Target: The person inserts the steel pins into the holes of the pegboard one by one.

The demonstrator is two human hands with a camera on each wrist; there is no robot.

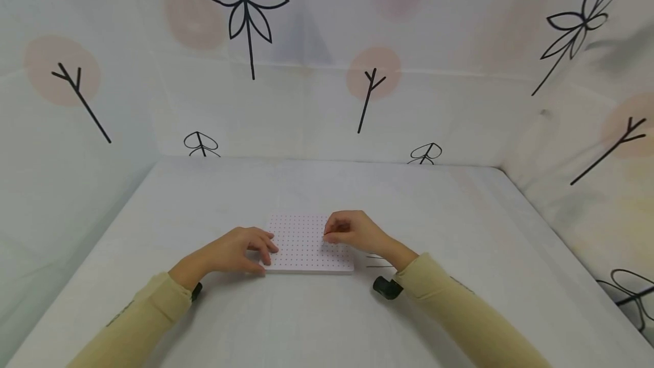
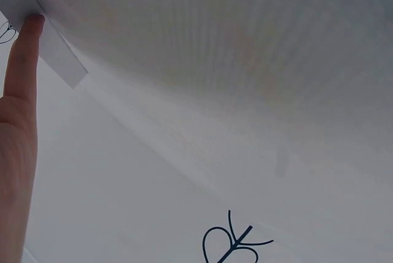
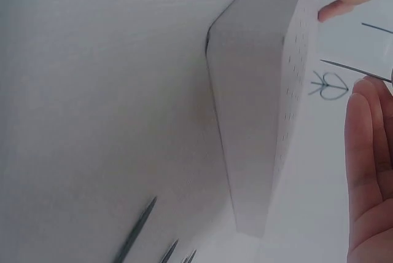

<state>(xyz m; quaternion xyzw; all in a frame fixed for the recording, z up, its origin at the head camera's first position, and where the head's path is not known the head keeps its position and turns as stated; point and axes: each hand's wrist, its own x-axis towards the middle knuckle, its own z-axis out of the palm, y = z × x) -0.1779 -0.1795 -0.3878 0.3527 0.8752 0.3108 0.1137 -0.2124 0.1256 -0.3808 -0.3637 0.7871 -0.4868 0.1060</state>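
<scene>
Left: your left hand [image 1: 240, 250], fingers apart, resting at the left edge of the board, one digit against its side, apparently to steady it. Centre: white dotted board [image 1: 298, 246], flat on the table [image 1: 306, 322] between your hands. Right of centre: your right hand [image 1: 360, 233], fingertips together, pinching a dark pointed stick [image 3: 350, 69] over the board's right part. Step in hand, as judged: bringing that stick to a chosen dot; whether its tip has gone in, you cannot tell here. Next move seems to call for a straight, gentle push, board held still. Far right: loose sticks [image 3: 136, 231] on the table, just beside the board, near your right wrist.

Counts: hands, two; board, one; stick pinched, one; loose sticks, at least three, cut off by the view's lower edge; dots, many rows, uncounted; black wrist cameras [image 1: 388, 287], two
</scene>
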